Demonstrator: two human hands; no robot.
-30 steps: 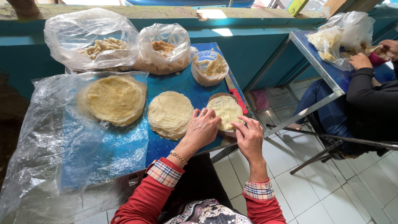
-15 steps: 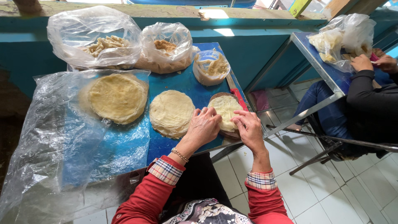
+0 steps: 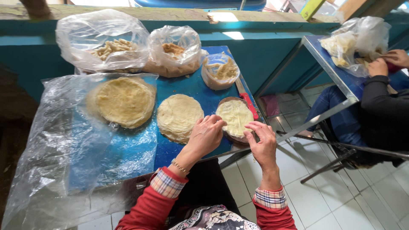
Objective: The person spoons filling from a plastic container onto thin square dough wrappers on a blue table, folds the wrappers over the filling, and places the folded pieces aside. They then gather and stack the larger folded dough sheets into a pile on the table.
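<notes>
A thin, pale round wrapper (image 3: 235, 116) lies flat on a small round wooden board (image 3: 230, 137).

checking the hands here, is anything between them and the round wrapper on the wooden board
Nothing visible. The left hand and right hand both have fingertips at the near edge of the wrapper on the board.

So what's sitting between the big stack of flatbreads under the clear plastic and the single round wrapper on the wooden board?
In the head view, a second stack of pale round flatbreads lies between them on the blue tabletop, with the left hand at its right edge.
</notes>
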